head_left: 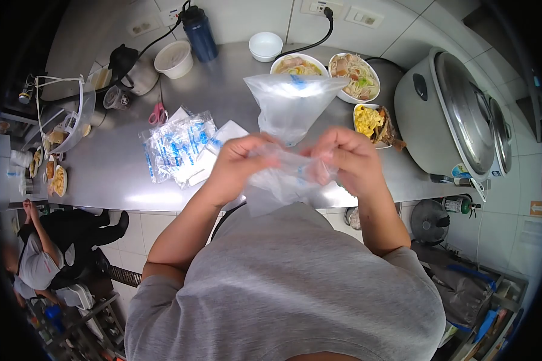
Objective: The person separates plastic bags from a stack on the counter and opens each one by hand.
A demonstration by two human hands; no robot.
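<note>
Head view, item list.

1. Clear plastic bag [277, 186], qty 1: hanging btwn the two hands, in front of the torso, at the near edge of the steel counter [123, 180].
2. L hand [244, 163]: pinching the bag's L side, thumb against fingers.
3. R hand [348, 161]: pinching the R side, likewise closed on film; fingertips blurring, exact hold unclear.
4. Standing bag [286, 114], qty 1: sitting upright just beyond the hands, mouth flaring wide; contents can't be made out.
5. Bag packs w/ blue print [177, 141]: lying L of the hands, near pink scissors [158, 113].
6. Noodle bowls, qty 2 (L [298, 65], R [356, 78]): resting behind and R of the standing bag; egg dish [367, 125] sitting just in front of the R one.

Handling notes (judgement): thin film is probably clinging to itself, so rubbing the layers apart w/ thumb pads is helping more than tugging. Even tension, L vs R, is best for avoiding tears. Elbows are wanting to stay low, clear of item 4.
</note>
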